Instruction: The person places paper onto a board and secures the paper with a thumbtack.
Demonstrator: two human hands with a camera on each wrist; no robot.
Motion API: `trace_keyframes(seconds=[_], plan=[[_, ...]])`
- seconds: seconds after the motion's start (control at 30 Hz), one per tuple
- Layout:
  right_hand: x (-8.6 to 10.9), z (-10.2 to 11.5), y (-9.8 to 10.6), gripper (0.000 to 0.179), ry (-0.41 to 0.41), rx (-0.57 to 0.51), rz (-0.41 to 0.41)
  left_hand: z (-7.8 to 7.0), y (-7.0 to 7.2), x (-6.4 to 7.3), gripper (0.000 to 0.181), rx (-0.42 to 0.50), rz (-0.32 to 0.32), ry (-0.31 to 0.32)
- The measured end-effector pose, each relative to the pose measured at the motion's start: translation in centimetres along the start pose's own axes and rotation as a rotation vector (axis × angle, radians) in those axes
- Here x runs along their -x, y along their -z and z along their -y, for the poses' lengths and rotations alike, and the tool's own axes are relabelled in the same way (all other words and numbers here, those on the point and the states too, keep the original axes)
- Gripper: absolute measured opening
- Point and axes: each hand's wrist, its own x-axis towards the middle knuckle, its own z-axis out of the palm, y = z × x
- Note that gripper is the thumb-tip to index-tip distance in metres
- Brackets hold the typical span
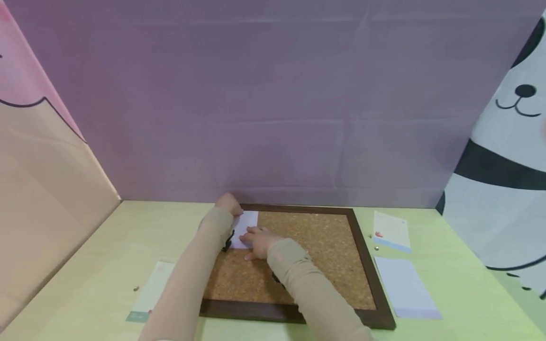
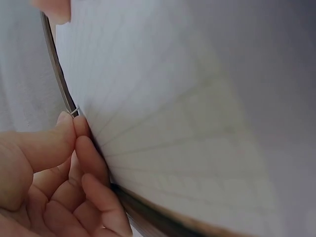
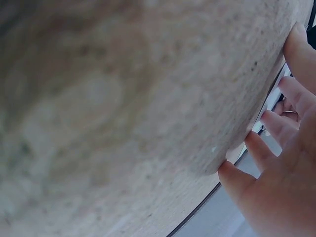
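A framed cork board (image 1: 320, 255) lies flat on the table, with a pale lined card (image 1: 249, 219) at its far left corner. At the card's far left edge, my left hand (image 1: 229, 203) pinches a small metal thumbtack (image 2: 75, 111) between thumb and index finger; its other fingers curl beside the board's edge. My right hand (image 1: 261, 240) spreads its fingers, and the fingertips (image 3: 227, 168) press on the card's right part and the cork beside it. The left wrist view shows the lined card surface (image 2: 163, 108) close up.
To the board's right lie a card with a blue strip (image 1: 391, 229) and a plain lilac-edged card (image 1: 407, 286), with a small metal tack (image 1: 377, 248) between board and cards. Left of the board are a green-edged card (image 1: 153, 286) and another tack (image 1: 136, 288). A purple curtain (image 1: 273, 104) stands behind.
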Motion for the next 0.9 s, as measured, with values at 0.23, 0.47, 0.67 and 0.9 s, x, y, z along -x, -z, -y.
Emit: trace_keyframes(seconds=[0.23,0.47,0.67,0.9], plan=[[-0.1,-0.2,-0.1,0.057,0.012,-0.006,-0.013,-0.3,0.2,0.4,0.023,-0.05,-0.008,-0.04],[-0.3,-0.5,-0.1,0.057,0.023,-0.008,-0.017,0.4,-0.9,-2.5,0.019,-0.027,0.014,-0.033],[-0.2,-0.5,0.0,0.057,0.012,-0.019,-0.002,0.8,-1.3,-3.9,0.021,-0.032,0.031,-0.023],[-0.2,-0.3,-0.1,0.057,0.019,-0.016,0.003,-1.2,0.8,1.5,0.018,-0.021,-0.01,-0.024]])
